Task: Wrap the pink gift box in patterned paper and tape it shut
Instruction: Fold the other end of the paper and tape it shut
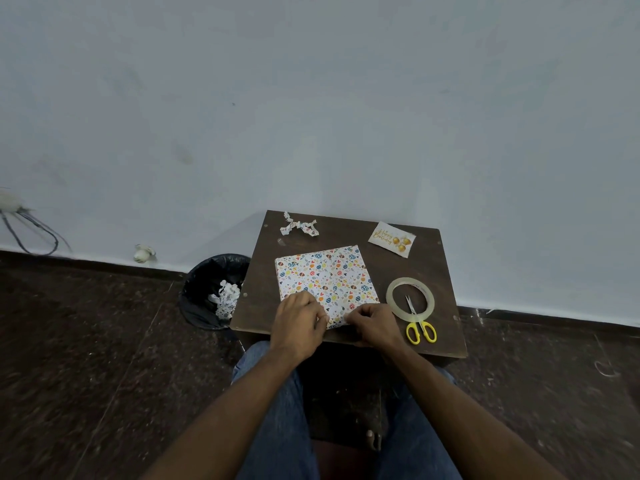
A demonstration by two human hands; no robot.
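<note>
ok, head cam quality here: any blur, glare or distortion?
Head view: dim, flat light; wide-angle bends the floor line and stretches the forearms; no obvious glare; the wrapped box, tape roll and scissors read sharp enough; hands slightly soft.

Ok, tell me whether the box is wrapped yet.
Wrapped on top: patterned paper covers the box. Both hands hide its near edge, so cannot tell there.

Dark brown wooden desk [433,271]: flat box wrapped in white egg-patterned paper [325,275], left hand [299,315] and right hand [372,322] pinching its near edge; clear tape roll [391,292]; yellow-handled scissors [420,329]; birthday card [391,239]; crumpled paper scrap [299,225]. Black-lined bin [207,271] beside.
</note>
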